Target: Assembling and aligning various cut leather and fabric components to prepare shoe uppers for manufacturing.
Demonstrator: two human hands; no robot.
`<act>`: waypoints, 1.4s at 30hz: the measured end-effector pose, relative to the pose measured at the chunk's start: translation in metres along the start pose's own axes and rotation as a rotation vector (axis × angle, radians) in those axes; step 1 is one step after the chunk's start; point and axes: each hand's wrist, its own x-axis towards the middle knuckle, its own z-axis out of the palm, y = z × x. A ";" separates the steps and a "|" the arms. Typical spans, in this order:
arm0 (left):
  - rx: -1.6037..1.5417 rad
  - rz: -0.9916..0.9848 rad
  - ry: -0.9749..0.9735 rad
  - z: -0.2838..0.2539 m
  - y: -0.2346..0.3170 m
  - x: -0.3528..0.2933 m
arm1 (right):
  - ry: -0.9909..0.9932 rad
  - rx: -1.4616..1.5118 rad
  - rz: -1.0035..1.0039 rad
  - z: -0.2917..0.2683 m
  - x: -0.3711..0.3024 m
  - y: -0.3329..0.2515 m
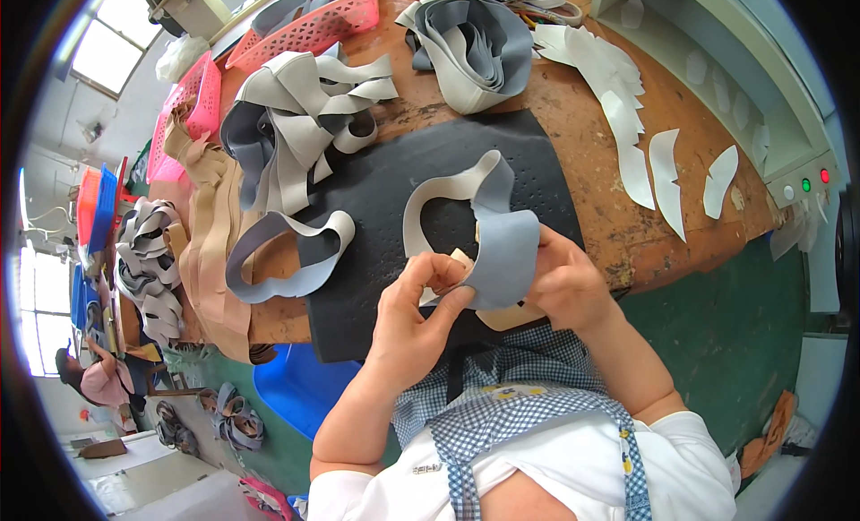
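A loop of leather-like strip (503,259), grey-blue on one face and off-white on the other, is held up over a black perforated mat (376,185). My left hand (414,319) pinches its lower left edge between thumb and fingers. A small beige bit shows by those fingertips; I cannot tell whether it is a wrap or a loose piece. At the strip's right edge, my right hand (571,279) is closed, some fingers hidden behind it. Beneath lies part of a beige piece (512,317). Another loop (285,284) rests on the mat's left edge.
Piled strips (300,100) and a coiled bundle (475,51) lie behind the mat. Tan pieces (210,216) cover the table's left; white cut pieces (618,118) lie right. Pink baskets (309,28) stand at the back. A machine with lit buttons (806,185) borders the right.
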 end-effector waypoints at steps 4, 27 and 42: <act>-0.001 -0.016 -0.070 -0.002 0.003 -0.001 | -0.207 0.035 0.120 -0.014 0.010 -0.007; -0.293 -0.211 -0.182 -0.006 0.008 0.026 | -0.026 -0.316 0.016 -0.009 0.004 0.007; -0.541 -0.466 0.089 0.004 -0.005 0.029 | -0.182 -0.508 -0.369 -0.006 -0.011 0.015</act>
